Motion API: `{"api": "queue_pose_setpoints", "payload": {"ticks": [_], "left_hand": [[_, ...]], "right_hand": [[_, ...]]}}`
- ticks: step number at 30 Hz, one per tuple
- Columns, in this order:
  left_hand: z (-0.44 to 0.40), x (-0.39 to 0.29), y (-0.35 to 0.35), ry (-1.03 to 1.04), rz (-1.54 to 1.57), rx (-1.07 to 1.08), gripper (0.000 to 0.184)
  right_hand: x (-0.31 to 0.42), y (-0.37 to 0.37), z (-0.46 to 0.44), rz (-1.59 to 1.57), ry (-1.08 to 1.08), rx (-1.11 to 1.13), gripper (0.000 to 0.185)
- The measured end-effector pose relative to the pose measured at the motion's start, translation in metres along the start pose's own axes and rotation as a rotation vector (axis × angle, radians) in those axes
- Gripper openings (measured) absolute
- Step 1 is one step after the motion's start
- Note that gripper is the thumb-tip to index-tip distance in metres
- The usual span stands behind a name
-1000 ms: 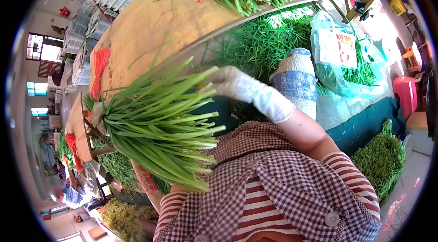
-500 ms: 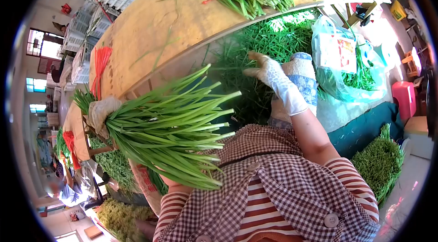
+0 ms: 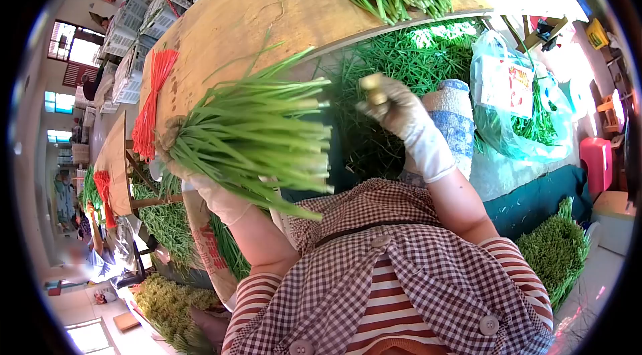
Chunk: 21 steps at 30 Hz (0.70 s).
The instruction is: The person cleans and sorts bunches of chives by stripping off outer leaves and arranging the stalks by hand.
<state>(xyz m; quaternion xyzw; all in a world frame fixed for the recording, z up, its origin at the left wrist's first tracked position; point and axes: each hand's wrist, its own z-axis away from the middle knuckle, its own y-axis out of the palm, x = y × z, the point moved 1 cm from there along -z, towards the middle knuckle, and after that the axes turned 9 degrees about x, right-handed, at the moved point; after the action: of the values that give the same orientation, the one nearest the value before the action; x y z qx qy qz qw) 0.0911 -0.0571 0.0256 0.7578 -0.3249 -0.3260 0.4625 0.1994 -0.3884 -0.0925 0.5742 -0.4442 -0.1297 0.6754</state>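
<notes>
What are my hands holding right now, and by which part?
The left hand grips the bunch of long green stalks near its darker, leafy end, away from the pale ends. Whether the right hand holds anything can't be told.

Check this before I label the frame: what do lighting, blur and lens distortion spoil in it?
Head view: fisheye curvature bows the table and leaves the corners black; glare washes out its upper-right end; stem ends of the green bunch and the fingers of the right hand are smeared, probably by motion; the checked garment looks fairly crisp.
</notes>
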Motion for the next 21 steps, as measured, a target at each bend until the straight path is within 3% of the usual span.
{"api": "queue_pose_setpoints", "payload": {"ticks": [1, 3, 4, 5, 7, 11, 15, 16, 18, 20, 21], "left_hand": [[0.004, 0.007, 0.003, 0.093, -0.16, -0.085, 0.022], [0.011, 0.011, 0.006, 0.275, -0.487, -0.262, 0.026], [0.0, -0.018, -0.022, 0.175, -0.214, -0.067, 0.032], [-0.002, -0.021, -0.023, 0.157, -0.147, -0.036, 0.032], [-0.004, -0.023, -0.026, 0.117, -0.011, 0.026, 0.033], [0.005, -0.002, -0.014, 0.281, -0.301, -0.02, 0.03], [0.008, -0.006, -0.014, 0.33, -0.422, -0.046, 0.029], [0.011, 0.004, -0.001, 0.366, -0.463, -0.09, 0.029], [0.012, 0.003, -0.003, 0.287, -0.336, -0.049, 0.028], [0.008, -0.013, -0.018, 0.051, -0.005, 0.117, 0.028], [0.007, -0.012, -0.023, 0.106, -0.079, 0.111, 0.027]], "right_hand": [[0.005, -0.016, 0.005, -0.168, -0.116, -0.009, 0.024], [0.021, -0.012, 0.016, 0.571, -0.058, -0.174, 0.029], [0.02, -0.005, 0.021, 0.753, -0.06, -0.12, 0.03], [0.018, 0.004, 0.025, 0.934, -0.064, -0.064, 0.031], [0.018, 0.029, 0.037, 0.734, 0.168, 0.018, 0.027], [0.011, 0.071, 0.045, 0.769, 0.109, 0.051, 0.02], [0.011, 0.101, 0.053, 0.941, -0.085, -0.096, 0.019], [0.011, 0.106, 0.058, 0.81, -0.074, -0.159, 0.018], [0.001, 0.103, 0.054, 0.892, -0.048, -0.098, 0.019], [-0.005, 0.109, 0.05, 1.069, -0.028, -0.004, 0.021], [-0.013, 0.103, 0.047, 1.223, -0.129, 0.023, 0.022]]}}
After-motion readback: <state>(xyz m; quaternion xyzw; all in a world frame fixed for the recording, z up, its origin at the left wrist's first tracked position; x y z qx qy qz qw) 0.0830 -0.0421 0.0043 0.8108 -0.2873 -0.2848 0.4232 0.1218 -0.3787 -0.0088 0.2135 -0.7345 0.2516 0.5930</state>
